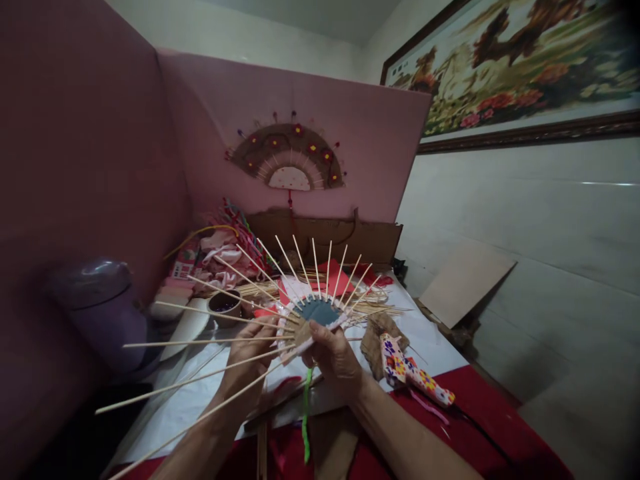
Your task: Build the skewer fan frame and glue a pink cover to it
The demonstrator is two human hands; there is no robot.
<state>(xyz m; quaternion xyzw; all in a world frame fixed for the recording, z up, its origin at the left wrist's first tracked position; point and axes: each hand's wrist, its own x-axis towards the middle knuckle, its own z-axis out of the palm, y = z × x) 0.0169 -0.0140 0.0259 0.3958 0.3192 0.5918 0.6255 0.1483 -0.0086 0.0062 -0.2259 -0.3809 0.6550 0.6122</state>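
Both my hands hold up a half-made fan frame (314, 313): a blue-grey half-disc with a white rim and several thin bamboo sticks (210, 342) fanning out from it. My left hand (253, 347) is closed on the frame's left side, among the lower sticks. My right hand (333, 357) pinches the base of the disc from the right. A green cord (305, 420) hangs down under the hands. A glue gun with a flowered cover (413, 373) lies just right of my right hand.
A finished brown fan (289, 157) hangs on the pink partition. A heap of ribbons and cloth (225, 250), loose sticks (373, 309), a small bowl (224, 305), a cardboard box (350, 237) and a purple bin (100, 303) crowd the white-covered table (430, 340). Cardboard (465, 280) leans on the right wall.
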